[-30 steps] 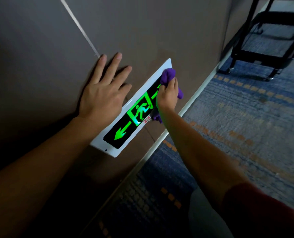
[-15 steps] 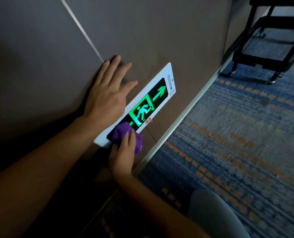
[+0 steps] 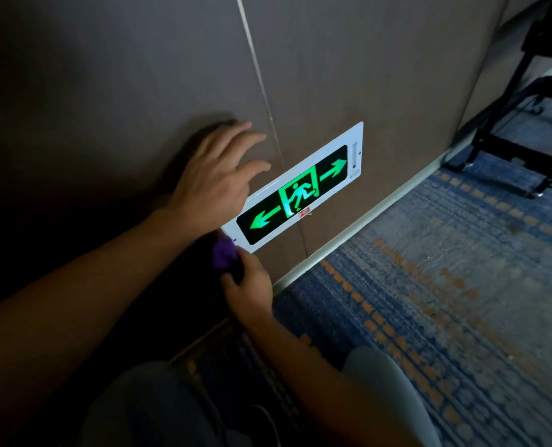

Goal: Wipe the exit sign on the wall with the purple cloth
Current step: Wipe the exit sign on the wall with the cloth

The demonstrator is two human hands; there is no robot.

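The exit sign (image 3: 329, 171), a white-framed black panel with glowing green arrows and a running figure, is fixed low on the brown wall. My left hand (image 3: 215, 175) hovers by the wall just above the sign's left end, fingers spread and slightly lifted, holding nothing. My right hand (image 3: 252, 285) is closed around the bunched purple cloth (image 3: 223, 254), which sits just off the sign's lower left corner, touching or almost touching the frame. The whole lit face of the sign is uncovered.
A pale skirting strip (image 3: 365, 221) runs along the wall's foot above blue carpet with orange dashes (image 3: 445, 301). A black wheeled cart frame (image 3: 526, 130) stands at the far right. My knees in grey trousers (image 3: 384, 382) are at the bottom.
My right hand swept the cloth from the sign's right end along its face to the left end and off the lower left corner. My left hand lifted its fingers off the wall.
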